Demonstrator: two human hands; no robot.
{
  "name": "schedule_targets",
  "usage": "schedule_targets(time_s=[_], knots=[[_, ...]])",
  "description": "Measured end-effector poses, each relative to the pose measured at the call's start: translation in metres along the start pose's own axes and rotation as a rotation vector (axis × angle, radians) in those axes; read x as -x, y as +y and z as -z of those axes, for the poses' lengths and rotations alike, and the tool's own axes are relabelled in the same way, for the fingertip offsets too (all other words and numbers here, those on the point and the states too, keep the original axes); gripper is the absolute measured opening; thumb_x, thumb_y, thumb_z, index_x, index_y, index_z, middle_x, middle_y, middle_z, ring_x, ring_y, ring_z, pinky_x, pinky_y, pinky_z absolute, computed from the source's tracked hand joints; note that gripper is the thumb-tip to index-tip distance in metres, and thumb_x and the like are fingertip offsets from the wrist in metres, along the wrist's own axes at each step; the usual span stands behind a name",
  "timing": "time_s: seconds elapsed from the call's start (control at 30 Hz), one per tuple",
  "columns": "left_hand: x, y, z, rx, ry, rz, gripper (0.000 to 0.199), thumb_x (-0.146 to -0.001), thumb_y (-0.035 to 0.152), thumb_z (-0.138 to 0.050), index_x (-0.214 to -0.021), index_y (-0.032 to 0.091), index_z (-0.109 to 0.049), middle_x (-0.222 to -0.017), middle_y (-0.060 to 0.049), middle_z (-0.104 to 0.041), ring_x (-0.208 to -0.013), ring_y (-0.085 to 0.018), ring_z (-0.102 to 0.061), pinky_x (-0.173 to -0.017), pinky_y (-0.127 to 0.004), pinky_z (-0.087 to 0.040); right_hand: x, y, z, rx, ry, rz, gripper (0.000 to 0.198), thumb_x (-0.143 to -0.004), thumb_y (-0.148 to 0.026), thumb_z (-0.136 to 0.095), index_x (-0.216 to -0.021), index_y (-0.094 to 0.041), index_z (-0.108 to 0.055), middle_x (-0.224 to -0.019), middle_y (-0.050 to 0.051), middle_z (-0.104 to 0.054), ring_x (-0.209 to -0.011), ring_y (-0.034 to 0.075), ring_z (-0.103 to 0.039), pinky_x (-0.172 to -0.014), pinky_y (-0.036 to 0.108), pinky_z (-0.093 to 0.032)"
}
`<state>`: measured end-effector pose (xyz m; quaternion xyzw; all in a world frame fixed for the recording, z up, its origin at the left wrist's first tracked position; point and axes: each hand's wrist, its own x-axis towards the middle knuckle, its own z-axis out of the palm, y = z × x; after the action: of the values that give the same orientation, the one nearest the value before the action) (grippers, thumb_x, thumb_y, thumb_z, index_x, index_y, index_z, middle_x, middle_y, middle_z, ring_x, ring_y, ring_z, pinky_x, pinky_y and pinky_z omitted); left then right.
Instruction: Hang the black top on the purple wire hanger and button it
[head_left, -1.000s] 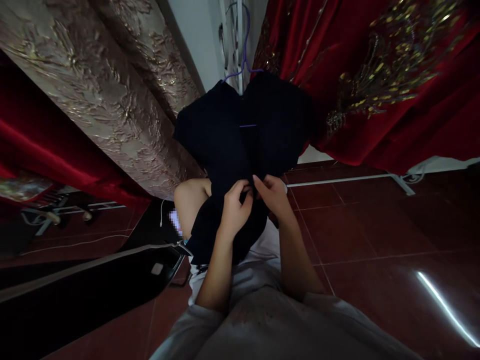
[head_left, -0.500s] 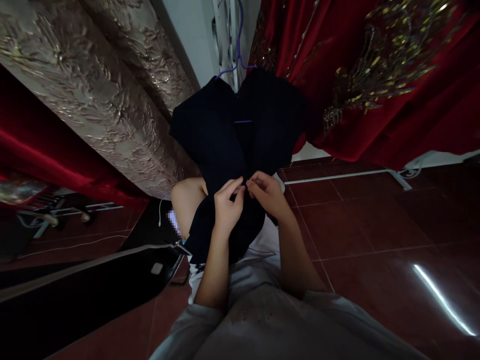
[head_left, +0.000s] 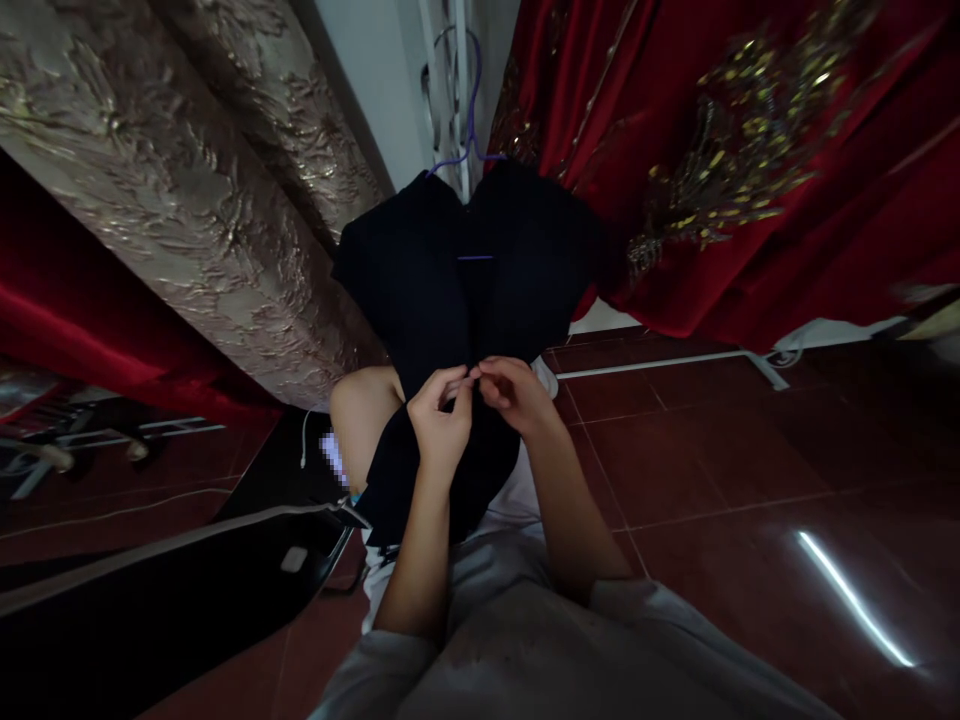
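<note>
A dark navy vest hangs open at the neck on a purple wire hanger, its lower part lying over my lap. My left hand is closed, thumb and forefinger pinching the vest's front edge at about waist height. Right beside it, my right hand pinches the other front edge, with the fingertips of both hands almost meeting. Whatever small part of the front lies between the fingertips is too dark to make out.
A beige textured cloth hangs at the left, and red cloth with gold sequins at the right. White rack poles run behind and along the tiled floor. At lower left stands a black surface with a pale edge.
The view has shifted slightly, so the vest and hanger appear a little lower and further left. Both hands keep their pinch at the front edges.
</note>
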<state>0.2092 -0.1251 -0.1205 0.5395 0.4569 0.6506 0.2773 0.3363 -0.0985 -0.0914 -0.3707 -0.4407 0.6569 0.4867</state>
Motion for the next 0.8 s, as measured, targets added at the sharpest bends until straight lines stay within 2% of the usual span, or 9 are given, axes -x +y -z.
schedule_targets(time_s=[0.13,0.27,0.37,0.47,0.53,0.57,0.63,0.73,0.8], knots=[[-0.005,-0.022,-0.009,-0.022,0.001,0.041,0.01,-0.09,0.024,-0.072,-0.098,0.019,-0.075,-0.091,-0.006,-0.077,-0.082,-0.02,-0.076,-0.075,-0.033,-0.064,-0.044,-0.049,-0.005,0.013,0.17,0.084,0.028,-0.091,-0.044,-0.064,-0.077,-0.021,-0.064,-0.056,-0.004,-0.04,-0.045,0.008,-0.028,-0.045,0.025,-0.018],[-0.005,-0.051,-0.025,-0.089,-0.193,0.051,0.008,-0.089,0.025,-0.067,-0.093,0.019,-0.072,-0.082,-0.006,-0.074,-0.07,-0.021,-0.073,-0.062,-0.034,-0.06,-0.101,-0.117,-0.009,-0.055,0.339,0.249,0.023,-0.103,-0.03,-0.051,-0.09,-0.015,-0.063,-0.074,-0.001,-0.053,-0.05,0.004,-0.037,-0.046,0.022,-0.019],[-0.018,-0.052,-0.027,-0.125,-0.334,0.017,0.003,-0.088,0.023,-0.069,-0.086,0.02,-0.071,-0.077,-0.006,-0.073,-0.064,-0.021,-0.071,-0.057,-0.034,-0.056,-0.123,-0.14,-0.012,0.018,0.331,0.252,0.025,-0.105,-0.027,-0.048,-0.089,-0.013,-0.061,-0.074,-0.001,-0.053,-0.05,0.003,-0.038,-0.047,0.02,-0.02],[-0.058,-0.023,-0.024,-0.116,-0.428,-0.047,0.017,-0.086,0.018,-0.072,-0.102,0.022,-0.074,-0.081,-0.005,-0.074,-0.071,-0.021,-0.073,-0.07,-0.037,-0.06,-0.118,-0.138,-0.015,0.081,0.24,0.306,0.029,-0.106,-0.024,-0.045,-0.08,-0.014,-0.054,-0.064,-0.004,-0.045,-0.048,0.004,-0.038,-0.048,0.019,-0.022],[-0.096,0.008,-0.025,-0.073,-0.397,-0.127,0.049,-0.095,0.017,-0.064,-0.142,0.026,-0.059,-0.093,-0.003,-0.074,-0.079,-0.018,-0.072,-0.082,-0.036,-0.06,-0.108,-0.134,-0.017,0.109,0.222,0.361,0.032,-0.106,-0.021,-0.044,-0.074,-0.016,-0.048,-0.061,-0.004,-0.04,-0.047,0.004,-0.036,-0.048,0.019,-0.023],[-0.117,0.024,-0.026,-0.045,-0.334,-0.225,0.054,-0.099,0.017,-0.06,-0.151,0.026,-0.051,-0.099,-0.004,-0.072,-0.08,-0.017,-0.071,-0.085,-0.035,-0.06,-0.103,-0.134,-0.017,0.124,0.225,0.378,0.033,-0.105,-0.019,-0.044,-0.073,-0.017,-0.046,-0.06,-0.004,-0.039,-0.048,0.004,-0.035,-0.048,0.019,-0.023],[-0.154,0.054,-0.032,-0.083,-0.25,-0.342,0.043,-0.104,0.021,-0.06,-0.146,0.023,-0.053,-0.107,-0.004,-0.069,-0.095,-0.018,-0.072,-0.095,-0.035,-0.057,-0.097,-0.135,-0.017,0.179,0.237,0.404,0.032,-0.104,-0.017,-0.044,-0.071,-0.018,-0.046,-0.061,-0.004,-0.04,-0.05,0.005,-0.035,-0.048,0.02,-0.026],[-0.187,0.084,-0.044,-0.315,-0.31,-0.447,0.013,-0.104,0.019,-0.061,-0.114,0.011,-0.064,-0.104,-0.004,-0.065,-0.112,-0.023,-0.067,-0.109,-0.046,-0.049,-0.101,-0.133,-0.011,0.321,0.273,0.504,0.03,-0.102,-0.02,-0.05,-0.072,-0.019,-0.05,-0.066,-0.002,-0.046,-0.055,0.007,-0.039,-0.052,0.022,-0.032],[-0.194,0.093,-0.046,-0.472,-0.381,-0.541,0.006,-0.103,0.013,-0.059,-0.103,0.008,-0.063,-0.101,-0.005,-0.062,-0.112,-0.023,-0.064,-0.112,-0.051,-0.045,-0.108,-0.123,-0.002,0.452,0.316,0.569,0.029,-0.1,-0.017,-0.053,-0.071,-0.019,-0.052,-0.068,-0.003,-0.048,-0.058,0.007,-0.04,-0.056,0.023,-0.034]])
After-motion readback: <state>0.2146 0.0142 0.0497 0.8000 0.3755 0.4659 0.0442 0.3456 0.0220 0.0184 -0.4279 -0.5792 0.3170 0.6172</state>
